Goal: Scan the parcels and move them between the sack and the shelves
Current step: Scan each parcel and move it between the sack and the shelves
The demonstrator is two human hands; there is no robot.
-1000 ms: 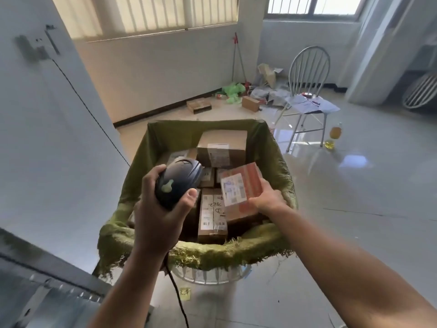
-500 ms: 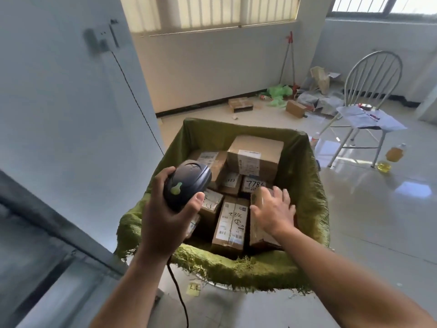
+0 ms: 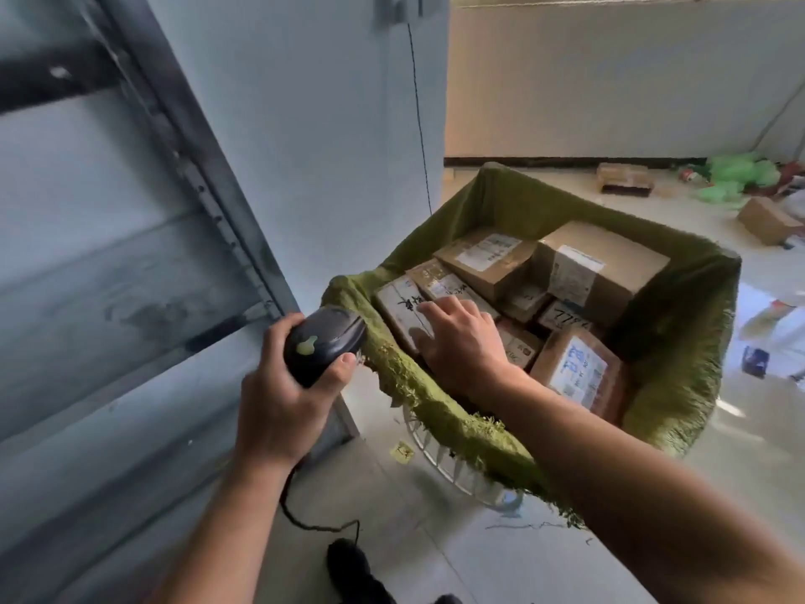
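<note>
A green sack [image 3: 679, 324] stands open on the floor, filled with several brown cardboard parcels. My left hand [image 3: 283, 403] grips a black handheld scanner [image 3: 324, 342] just outside the sack's left rim. My right hand [image 3: 457, 337] reaches into the sack with fingers spread on a long parcel with black handwriting [image 3: 398, 307] at the left side. A taped parcel with a white label [image 3: 577, 372] lies at the near right of the sack. A large box [image 3: 596, 268] sits at the back.
Grey metal shelving [image 3: 130, 255] fills the left of the view. The scanner's black cable [image 3: 305, 523] trails to the floor. Loose boxes [image 3: 625, 178] and green bags [image 3: 736, 174] lie by the far wall. A white wire frame [image 3: 440, 455] shows under the sack.
My right hand let go of the labelled parcel in the sack and moved left onto the handwritten parcel. My view swung left toward the shelving. The scanner stays in my left hand.
</note>
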